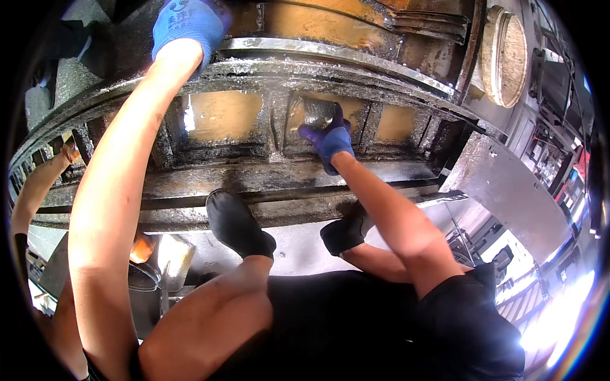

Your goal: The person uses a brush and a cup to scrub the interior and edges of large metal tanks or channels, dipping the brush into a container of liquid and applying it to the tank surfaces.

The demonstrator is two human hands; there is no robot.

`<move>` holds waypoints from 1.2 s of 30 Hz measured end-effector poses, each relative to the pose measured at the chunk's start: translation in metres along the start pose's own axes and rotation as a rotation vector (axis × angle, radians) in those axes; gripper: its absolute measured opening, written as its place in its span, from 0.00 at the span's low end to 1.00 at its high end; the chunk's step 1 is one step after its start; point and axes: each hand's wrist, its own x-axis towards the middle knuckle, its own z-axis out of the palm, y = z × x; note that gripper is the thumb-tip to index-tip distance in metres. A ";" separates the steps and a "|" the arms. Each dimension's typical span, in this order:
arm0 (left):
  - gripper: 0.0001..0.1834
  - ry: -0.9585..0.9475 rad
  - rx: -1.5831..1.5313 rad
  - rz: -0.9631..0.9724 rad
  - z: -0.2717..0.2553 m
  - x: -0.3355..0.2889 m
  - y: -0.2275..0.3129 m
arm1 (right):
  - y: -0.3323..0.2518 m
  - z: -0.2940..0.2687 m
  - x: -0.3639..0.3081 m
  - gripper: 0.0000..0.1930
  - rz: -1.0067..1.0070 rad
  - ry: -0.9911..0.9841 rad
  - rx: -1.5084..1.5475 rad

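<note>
My right hand [332,141], in a blue and purple glove, reaches into a recess of a grimy metal frame [279,166]. Its thumb and fingers are around a dark, shiny, block-like piece [318,113], whose exact kind I cannot make out. Brown, wet-looking surfaces [225,115] show in the recesses on either side. Farther up, my left hand [189,28], in a blue glove, is at the frame's far metal rail [305,46]. The fingers of that hand are hidden or cut off by the upper edge of the view.
My black shoes [236,222] are at the frame's near edge. Another person's bare hand [62,155] touches the frame at the left. A round, pale, stained object [505,58] is at the upper right, above a grey metal panel [508,181]. An orange item [141,249] lies near my left arm.
</note>
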 end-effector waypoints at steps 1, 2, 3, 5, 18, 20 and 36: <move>0.35 0.002 -0.009 0.000 -0.002 0.002 0.000 | 0.015 -0.001 0.003 0.61 -0.071 -0.057 0.114; 0.35 0.040 0.008 0.009 0.002 0.004 -0.002 | 0.031 -0.003 0.008 0.60 -0.142 -0.116 0.228; 0.34 0.077 0.029 0.018 0.012 0.007 -0.005 | 0.049 -0.002 0.016 0.59 -0.213 -0.178 0.342; 0.34 0.036 0.020 -0.004 0.007 0.003 -0.001 | 0.070 -0.009 0.018 0.55 -0.256 -0.252 0.527; 0.35 -0.023 -0.128 0.056 0.036 0.021 -0.037 | -0.005 -0.263 -0.121 0.45 -0.429 -0.339 0.672; 0.33 0.019 -0.127 0.069 0.037 0.023 -0.037 | 0.004 -0.303 -0.123 0.40 -0.480 -0.127 0.670; 0.31 0.161 0.057 0.026 0.009 -0.006 0.026 | 0.029 -0.450 0.033 0.56 -0.633 1.481 -0.353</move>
